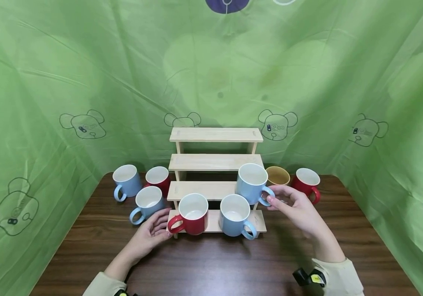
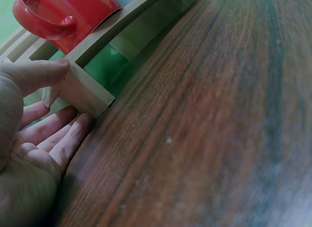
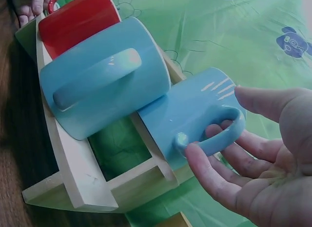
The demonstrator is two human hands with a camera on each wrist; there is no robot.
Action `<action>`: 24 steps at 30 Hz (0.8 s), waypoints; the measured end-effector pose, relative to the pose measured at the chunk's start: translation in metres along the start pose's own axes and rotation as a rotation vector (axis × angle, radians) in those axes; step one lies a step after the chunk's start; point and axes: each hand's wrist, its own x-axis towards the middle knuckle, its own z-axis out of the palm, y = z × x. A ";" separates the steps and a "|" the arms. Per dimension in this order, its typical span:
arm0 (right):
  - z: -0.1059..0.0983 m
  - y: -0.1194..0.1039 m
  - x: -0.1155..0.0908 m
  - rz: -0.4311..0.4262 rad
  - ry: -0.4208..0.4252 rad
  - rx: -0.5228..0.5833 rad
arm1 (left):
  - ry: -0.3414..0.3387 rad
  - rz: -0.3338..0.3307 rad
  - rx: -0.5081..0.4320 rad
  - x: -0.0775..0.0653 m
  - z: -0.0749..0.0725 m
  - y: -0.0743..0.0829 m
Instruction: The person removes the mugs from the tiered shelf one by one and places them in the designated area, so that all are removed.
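A light wooden step rack with several tiers stands on the table. On its bottom step sit a red mug at left and a blue mug at right. Another blue mug is at the right end of the second step, its handle to the right. My right hand holds that handle, fingertips through the loop and thumb near the rim. At the bottom step's left end, my left hand holds the rack's corner, thumb on the board and fingers by the side leg.
Left of the rack stand two blue mugs and a red mug. Behind the right hand are a yellow mug and another red mug. A green curtain surrounds the dark wooden table.
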 end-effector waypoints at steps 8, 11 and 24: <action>0.003 0.001 0.001 -0.005 0.018 0.004 | 0.003 -0.004 0.003 0.000 0.000 0.000; 0.005 0.000 0.001 0.011 0.029 -0.006 | 0.006 -0.008 0.004 0.000 0.000 0.000; 0.008 -0.005 0.000 0.075 0.053 -0.071 | 0.002 -0.024 0.006 -0.001 0.000 0.005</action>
